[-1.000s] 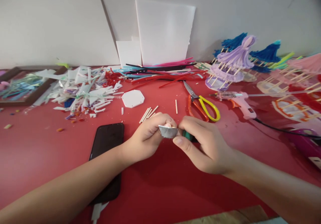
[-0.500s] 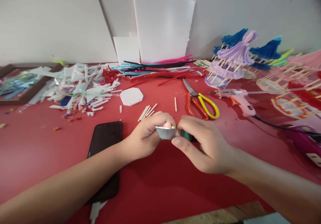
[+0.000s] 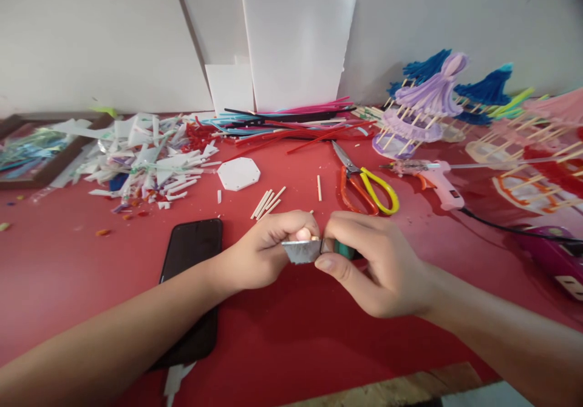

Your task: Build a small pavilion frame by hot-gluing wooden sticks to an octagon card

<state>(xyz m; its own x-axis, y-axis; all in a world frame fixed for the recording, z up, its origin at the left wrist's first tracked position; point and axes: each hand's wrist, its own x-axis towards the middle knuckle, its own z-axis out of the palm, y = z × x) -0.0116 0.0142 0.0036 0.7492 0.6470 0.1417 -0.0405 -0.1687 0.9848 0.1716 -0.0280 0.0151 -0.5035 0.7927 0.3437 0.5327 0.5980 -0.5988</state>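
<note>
The right hand (image 3: 382, 261) grips a knife, its blade (image 3: 301, 251) across a small stick (image 3: 314, 237) pinched in the left hand (image 3: 268, 246) above the bench (image 3: 73, 261). A clean cut likely needs steady pressure, with fingertips kept off the edge. Scissors (image 3: 364, 185), a phone (image 3: 194, 252) and scraps (image 3: 150, 164) lie near the white wall (image 3: 91, 36).

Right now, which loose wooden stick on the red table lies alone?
The short stick left of the scissors; the others lie bundled near the left hand.
</note>
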